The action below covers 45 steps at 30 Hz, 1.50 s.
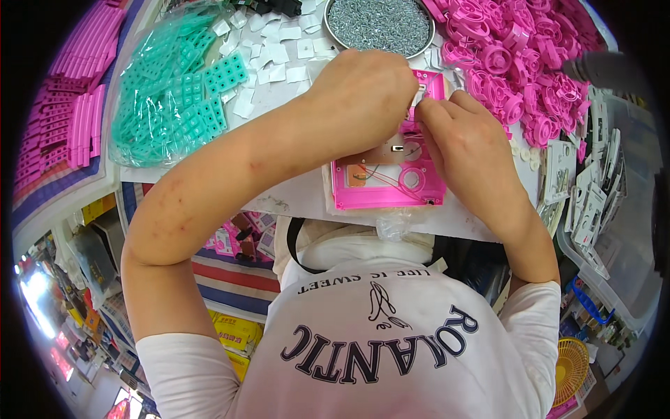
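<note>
A bright pink plastic housing [354, 203] lies on the white worktop in front of me, its inside facing up. Within it show a brown circuit board [380, 155], a copper-coloured square [356, 175] and thin red and green wires. My left hand [370, 101] is curled over the far half of the housing, its fingertips hidden behind the back of the hand. From the right side my right hand [466, 143] reaches in with thumb and fingers pinched at a small whitish part near the housing's upper end. What either hand grips is too covered to name.
A clear bag of teal rubber keypads [171, 105] lies left, with scattered white squares [279, 54] beside it. Behind my hands stands a round metal dish [327, 19] of screws. Pink plastic parts [499, 59] heap at right, near a dark cylinder [604, 68] and white panels [592, 213].
</note>
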{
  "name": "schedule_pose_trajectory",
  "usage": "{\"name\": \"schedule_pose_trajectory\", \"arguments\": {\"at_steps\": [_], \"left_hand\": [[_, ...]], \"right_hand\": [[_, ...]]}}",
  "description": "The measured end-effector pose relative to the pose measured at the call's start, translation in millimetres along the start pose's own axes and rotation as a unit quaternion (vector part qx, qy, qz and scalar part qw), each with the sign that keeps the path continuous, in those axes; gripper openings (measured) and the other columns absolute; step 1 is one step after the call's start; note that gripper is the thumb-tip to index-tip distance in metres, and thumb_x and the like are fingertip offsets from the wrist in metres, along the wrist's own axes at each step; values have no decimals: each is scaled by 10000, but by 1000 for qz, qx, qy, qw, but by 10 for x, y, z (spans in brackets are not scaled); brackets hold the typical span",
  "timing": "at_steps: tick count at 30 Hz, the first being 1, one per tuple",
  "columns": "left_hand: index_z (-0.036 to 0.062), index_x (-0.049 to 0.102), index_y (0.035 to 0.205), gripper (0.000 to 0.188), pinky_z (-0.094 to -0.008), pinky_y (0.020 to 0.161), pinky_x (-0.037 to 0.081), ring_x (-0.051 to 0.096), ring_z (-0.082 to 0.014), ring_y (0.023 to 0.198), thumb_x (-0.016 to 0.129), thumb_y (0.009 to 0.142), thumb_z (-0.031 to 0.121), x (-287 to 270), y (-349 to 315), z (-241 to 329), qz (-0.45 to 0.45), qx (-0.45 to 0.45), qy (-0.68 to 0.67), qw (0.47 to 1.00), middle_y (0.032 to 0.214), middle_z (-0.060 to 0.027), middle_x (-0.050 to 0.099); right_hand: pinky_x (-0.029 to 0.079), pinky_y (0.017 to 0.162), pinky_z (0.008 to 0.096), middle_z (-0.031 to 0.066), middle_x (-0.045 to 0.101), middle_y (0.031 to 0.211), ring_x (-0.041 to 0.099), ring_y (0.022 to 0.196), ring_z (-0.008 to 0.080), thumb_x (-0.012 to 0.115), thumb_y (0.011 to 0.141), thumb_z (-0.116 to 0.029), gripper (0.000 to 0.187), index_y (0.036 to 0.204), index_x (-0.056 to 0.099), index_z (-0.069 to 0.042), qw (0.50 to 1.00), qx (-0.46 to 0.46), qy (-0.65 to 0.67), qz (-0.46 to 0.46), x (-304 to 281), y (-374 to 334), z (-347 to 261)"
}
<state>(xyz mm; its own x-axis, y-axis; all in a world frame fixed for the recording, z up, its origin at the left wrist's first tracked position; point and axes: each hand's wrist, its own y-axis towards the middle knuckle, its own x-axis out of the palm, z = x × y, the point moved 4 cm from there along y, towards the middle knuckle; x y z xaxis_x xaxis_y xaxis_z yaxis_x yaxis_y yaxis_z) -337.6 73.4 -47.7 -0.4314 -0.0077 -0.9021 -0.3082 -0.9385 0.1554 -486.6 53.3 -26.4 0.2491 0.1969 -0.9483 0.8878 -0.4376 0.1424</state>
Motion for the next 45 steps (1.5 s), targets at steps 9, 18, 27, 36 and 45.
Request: {"name": "schedule_pose_trajectory", "arguments": {"at_steps": [9,18,27,36,45], "left_hand": [[6,707,785,164,-480,703,538,683,-374,767,690,832,162,-74,221,-71,-83,-61,-46,994,739,-179,682],[40,715,913,125,-436,709,569,710,-343,797,639,851,118,-21,102,-25,-94,53,65,992,816,-146,699],[44,645,998,167,-416,700,579,725,-319,818,635,845,109,-14,87,52,-52,97,67,992,838,-135,700],[46,620,1080,234,-422,685,578,715,-336,830,630,856,114,-17,184,37,-88,146,34,985,853,-157,686],[7,681,952,180,-373,662,509,668,-245,743,691,869,166,-341,129,-444,202,-36,-112,972,856,-117,698]], "right_hand": [[439,870,415,56,663,998,538,974,300,778,789,-100,132,908,722,-86,976,20,115,186,233,-45,193],[447,927,439,63,650,1110,543,1083,319,754,780,-100,160,939,747,-79,994,-39,45,94,113,44,174],[516,910,427,103,678,1116,584,1060,341,739,790,-98,336,1118,725,-24,992,-65,104,14,9,-157,149],[468,927,456,138,623,1161,552,1067,346,722,805,-110,425,1212,652,-12,998,-6,6,55,177,-188,-81],[431,986,472,157,585,1254,520,1150,355,676,832,-156,499,1291,599,24,998,5,-55,-16,127,-232,-183]]}}
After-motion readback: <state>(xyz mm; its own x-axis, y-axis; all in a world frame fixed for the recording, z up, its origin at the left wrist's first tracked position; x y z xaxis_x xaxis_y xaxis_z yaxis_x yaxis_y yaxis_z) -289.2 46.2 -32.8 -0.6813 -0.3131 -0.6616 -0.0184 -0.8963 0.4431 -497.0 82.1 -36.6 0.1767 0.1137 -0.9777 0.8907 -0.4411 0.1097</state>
